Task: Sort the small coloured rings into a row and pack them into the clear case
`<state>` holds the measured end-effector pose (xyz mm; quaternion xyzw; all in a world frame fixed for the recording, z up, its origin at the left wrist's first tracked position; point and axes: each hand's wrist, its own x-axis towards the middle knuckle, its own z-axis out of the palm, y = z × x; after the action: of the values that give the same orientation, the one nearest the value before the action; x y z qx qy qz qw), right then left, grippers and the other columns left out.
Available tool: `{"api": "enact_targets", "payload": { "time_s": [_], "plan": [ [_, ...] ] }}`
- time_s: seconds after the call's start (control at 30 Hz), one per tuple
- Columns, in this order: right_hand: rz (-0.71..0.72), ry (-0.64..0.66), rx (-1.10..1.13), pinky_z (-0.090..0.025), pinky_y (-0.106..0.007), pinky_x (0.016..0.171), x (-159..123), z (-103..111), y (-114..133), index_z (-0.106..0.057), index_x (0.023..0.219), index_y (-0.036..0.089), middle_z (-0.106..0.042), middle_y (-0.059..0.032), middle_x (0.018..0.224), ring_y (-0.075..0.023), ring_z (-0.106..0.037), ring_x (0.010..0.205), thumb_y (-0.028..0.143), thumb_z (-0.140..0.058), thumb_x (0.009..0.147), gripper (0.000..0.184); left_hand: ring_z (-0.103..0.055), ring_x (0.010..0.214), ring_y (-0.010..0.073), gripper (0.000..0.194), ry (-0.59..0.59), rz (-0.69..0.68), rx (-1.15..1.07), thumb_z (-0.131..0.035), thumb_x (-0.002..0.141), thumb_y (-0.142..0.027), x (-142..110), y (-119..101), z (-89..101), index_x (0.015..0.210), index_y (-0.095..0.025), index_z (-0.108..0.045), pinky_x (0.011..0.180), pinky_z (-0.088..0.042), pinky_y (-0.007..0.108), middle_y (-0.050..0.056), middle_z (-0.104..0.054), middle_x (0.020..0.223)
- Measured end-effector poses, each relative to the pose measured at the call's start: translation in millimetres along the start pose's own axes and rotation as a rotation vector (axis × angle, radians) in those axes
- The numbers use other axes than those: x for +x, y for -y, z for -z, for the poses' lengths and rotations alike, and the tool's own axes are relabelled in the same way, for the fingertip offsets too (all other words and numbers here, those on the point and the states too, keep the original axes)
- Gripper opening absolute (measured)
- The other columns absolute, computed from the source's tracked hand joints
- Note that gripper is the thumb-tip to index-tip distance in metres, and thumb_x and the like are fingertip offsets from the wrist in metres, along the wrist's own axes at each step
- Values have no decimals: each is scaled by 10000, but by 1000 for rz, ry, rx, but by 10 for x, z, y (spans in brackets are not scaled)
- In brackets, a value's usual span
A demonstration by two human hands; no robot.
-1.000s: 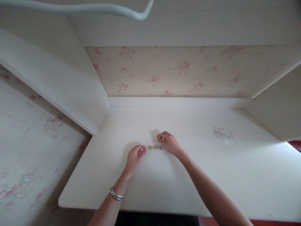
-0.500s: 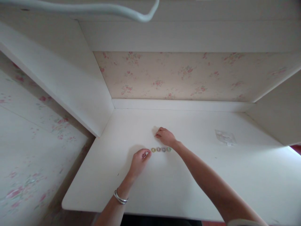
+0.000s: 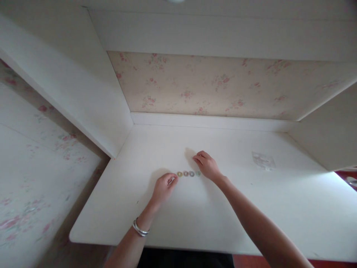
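Several small translucent rings lie side by side in a row on the white desk: a yellow ring (image 3: 179,174), a pinkish ring (image 3: 186,174), a greyish ring (image 3: 192,174) and a pale green ring (image 3: 198,173). My left hand (image 3: 164,187) rests at the row's left end, thumb and forefinger pinched together right beside the yellow ring. Whether anything is between those fingertips is hidden. Just behind the green ring, my right hand (image 3: 206,164) is held in a pinch. A tiny pale thing may show at its fingertips, too small to name.
A clear plastic bag (image 3: 263,160) lies on the desk (image 3: 189,219) to the right. White side panels and a low back ledge (image 3: 214,121) border the desk, with floral wallpaper (image 3: 206,85) behind. A small dark speck (image 3: 137,202) is left of my left forearm.
My right hand has moved to the right, from behind the yellow and pinkish rings to behind the green one. My left hand stays beside the yellow ring. The view has shifted slightly.
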<state>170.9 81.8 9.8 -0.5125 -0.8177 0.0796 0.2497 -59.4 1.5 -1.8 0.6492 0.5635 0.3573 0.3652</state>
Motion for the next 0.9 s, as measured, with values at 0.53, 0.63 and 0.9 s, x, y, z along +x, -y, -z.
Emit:
{"api": "enact_targets", "payload": {
  "time_s": [0.53, 0.63, 0.9],
  "plan": [
    [118, 17, -35, -389, -316, 773, -673, -21, 218, -669, 1008, 252, -629, -64, 937, -171, -562, 827, 232, -422, 937, 258, -576, 684, 145, 287, 3, -23, 55, -480, 868, -406, -22, -26, -7, 912, -184, -656, 603, -439, 239, 25, -646, 765],
    [129, 28, -41, -372, -315, 776, -661, -49, 205, -665, 1012, 255, -632, -61, 943, -171, -562, 836, 230, -428, 936, 249, -576, 685, 146, 287, -1, -22, 68, -480, 867, -404, -25, -27, -9, 902, -182, -659, 597, -433, 237, 22, -639, 739],
    [131, 58, -92, -357, -315, 778, -624, -54, 217, -670, 999, 257, -638, -56, 940, -170, -555, 828, 235, -429, 935, 251, -549, 646, 130, 285, -2, -27, 76, -476, 870, -401, -20, -7, -15, 893, -181, -655, 578, -411, 228, 15, -632, 733]
  ]
}}
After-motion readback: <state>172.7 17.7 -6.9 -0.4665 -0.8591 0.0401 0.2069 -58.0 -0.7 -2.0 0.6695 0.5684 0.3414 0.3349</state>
